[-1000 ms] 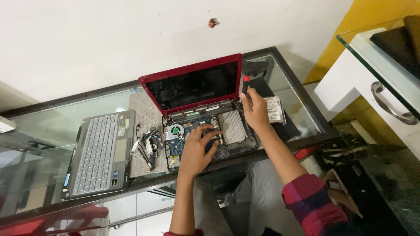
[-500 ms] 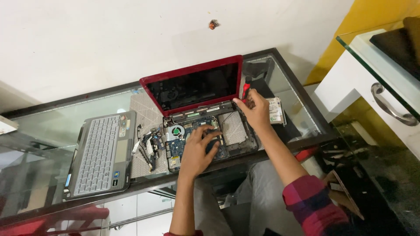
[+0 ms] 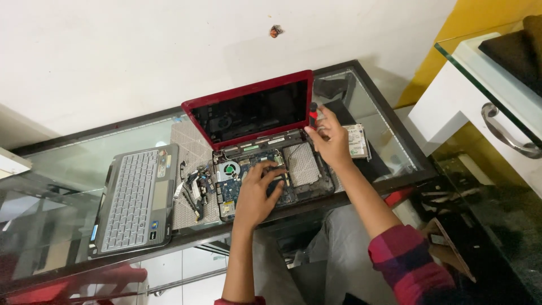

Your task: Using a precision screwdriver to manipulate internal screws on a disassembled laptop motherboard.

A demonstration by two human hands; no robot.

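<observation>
The left hand [image 3: 257, 192] covers part of the blue circuit board [image 3: 231, 189] beneath its fingers; parts there are too small to tell. The red-and-black screwdriver [image 3: 313, 114] tip stays hidden behind right-hand [image 3: 333, 141] fingertips.

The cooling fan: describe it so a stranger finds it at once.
On the glass desk, find the opened red laptop. Its bared base holds a blue board; the cooling fan sits at its upper left corner, the only round part, teal-centred, just left of the left hand.
</observation>
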